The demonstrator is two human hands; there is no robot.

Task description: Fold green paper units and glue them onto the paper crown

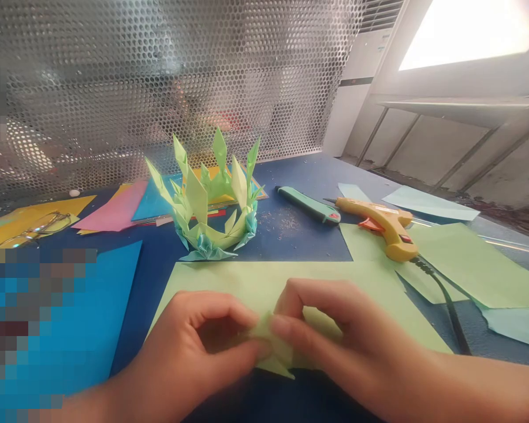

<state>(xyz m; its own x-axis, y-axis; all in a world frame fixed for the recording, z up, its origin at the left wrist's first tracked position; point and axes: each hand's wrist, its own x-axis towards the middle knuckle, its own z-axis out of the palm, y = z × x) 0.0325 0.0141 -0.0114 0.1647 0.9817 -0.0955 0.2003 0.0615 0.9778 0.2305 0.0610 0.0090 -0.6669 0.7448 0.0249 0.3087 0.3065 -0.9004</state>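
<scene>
Between my two hands is a small piece of folded green paper, its pointed end showing below the fingers. My left hand pinches it from the left with thumb and forefinger. From the other side, my right hand grips it, thumb laid across the near face. Part of the folded paper is hidden by the fingertips. Under and behind the hands lies a large light green paper sheet. Just beyond that sheet stands a crown-shaped origami piece with upright green points and blue-green folded parts round its base.
A yellow hot glue gun with a black cord rests on green sheets at right. Near it lies a green utility knife. Coloured papers and glasses are at left. A perforated metal screen stands behind.
</scene>
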